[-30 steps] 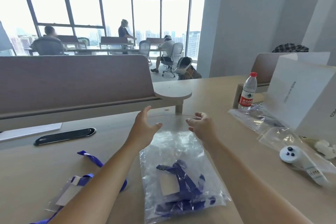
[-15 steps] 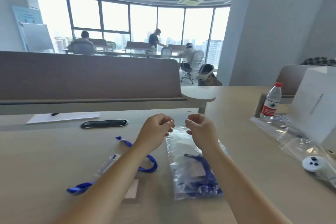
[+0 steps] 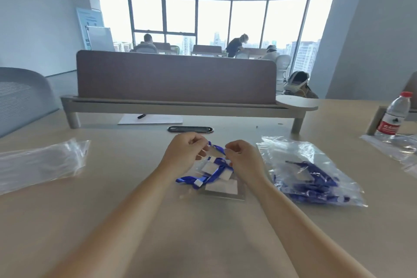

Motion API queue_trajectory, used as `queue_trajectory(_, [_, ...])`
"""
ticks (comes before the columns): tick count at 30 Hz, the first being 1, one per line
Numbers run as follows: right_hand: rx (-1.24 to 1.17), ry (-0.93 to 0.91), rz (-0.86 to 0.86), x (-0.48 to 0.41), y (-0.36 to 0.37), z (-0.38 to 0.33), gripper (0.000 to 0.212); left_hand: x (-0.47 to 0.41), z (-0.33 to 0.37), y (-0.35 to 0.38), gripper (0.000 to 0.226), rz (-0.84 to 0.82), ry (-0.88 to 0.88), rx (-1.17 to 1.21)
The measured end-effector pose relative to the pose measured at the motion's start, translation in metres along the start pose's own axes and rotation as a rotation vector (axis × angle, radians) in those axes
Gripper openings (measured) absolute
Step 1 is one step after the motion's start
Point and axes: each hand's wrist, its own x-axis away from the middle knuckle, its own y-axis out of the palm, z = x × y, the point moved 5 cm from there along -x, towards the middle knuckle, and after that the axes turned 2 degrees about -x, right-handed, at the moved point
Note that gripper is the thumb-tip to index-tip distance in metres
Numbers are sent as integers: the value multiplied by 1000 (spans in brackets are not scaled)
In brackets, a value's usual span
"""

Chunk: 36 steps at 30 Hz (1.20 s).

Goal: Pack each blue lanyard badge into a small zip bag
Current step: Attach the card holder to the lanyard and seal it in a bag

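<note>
We found the left hand [image 3: 184, 153] and right hand [image 3: 244, 158] with fingers [image 3: 194, 140] curled, both pinching the far end of the blue lanyard badge [image 3: 214, 171]. Its strap ran from the fingers back toward the wrists, slanting left, on the bench [image 3: 203, 232]. A filled zip bag [image 3: 309, 171] lay right of the fingers.

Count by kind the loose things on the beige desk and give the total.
Clear plastic zip bag packed with blue lanyards: 1
Piles of clear plastic bags: 2
Loose blue lanyard badge bundle: 1
Clear water bottle with red cap: 1
White paper sheet: 1
Small black pen: 1
Black oval slab: 1
Total: 8
</note>
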Motion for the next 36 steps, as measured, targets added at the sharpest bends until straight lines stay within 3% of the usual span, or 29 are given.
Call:
queue_trajectory(14, [264, 3, -44, 8, 12, 50, 13, 3, -58, 32, 16, -101, -82, -92])
queue_trajectory(25, [541, -111, -77, -41, 39, 51, 35, -37, -77, 35, 16, -71, -171, -153])
queue_trajectory(36, [542, -137, -159, -64, 51, 61, 33, -65, -89, 42, 20, -16, -290, -120])
